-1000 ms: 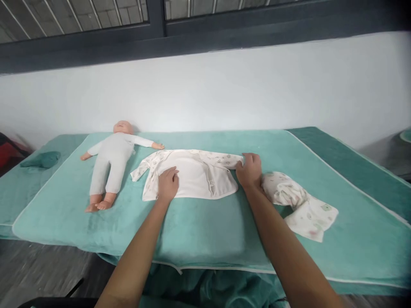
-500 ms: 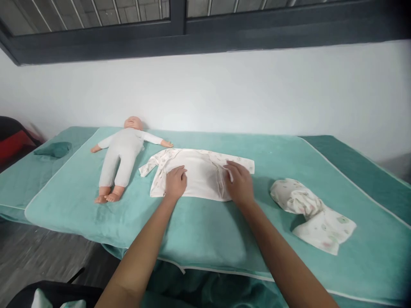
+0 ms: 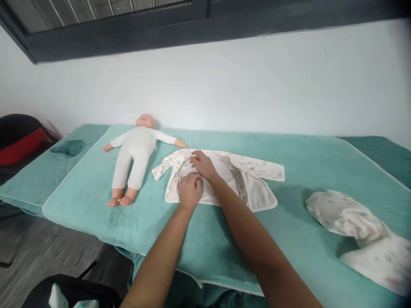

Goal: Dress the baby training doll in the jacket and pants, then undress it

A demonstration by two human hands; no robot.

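Note:
A white baby jacket (image 3: 218, 197) with small printed figures lies spread on the green padded mat, its sleeves out to both sides. The right front panel (image 3: 260, 194) is folded outward, showing its plain inside. My left hand (image 3: 190, 189) is closed at the lower left front of the jacket, the cloth edge at its fingers. Just above it, my right hand (image 3: 204, 165) reaches across to the upper left front, fingers bent and apart over the cloth. A baby doll (image 3: 136, 147) in a white suit lies face up to the left, arms spread.
A crumpled printed white cloth garment (image 3: 356, 226) lies at the right. The green mat (image 3: 96, 188) covers the bed against a white wall (image 3: 224, 90). A small green pillow (image 3: 68, 147) and a black chair with red (image 3: 24, 146) are at far left; another black chair (image 3: 73, 291) stands in front.
My right hand has let go of the right front panel, now laid open outward, and crossed left beside my left hand. The view has shifted, moving everything across the picture.

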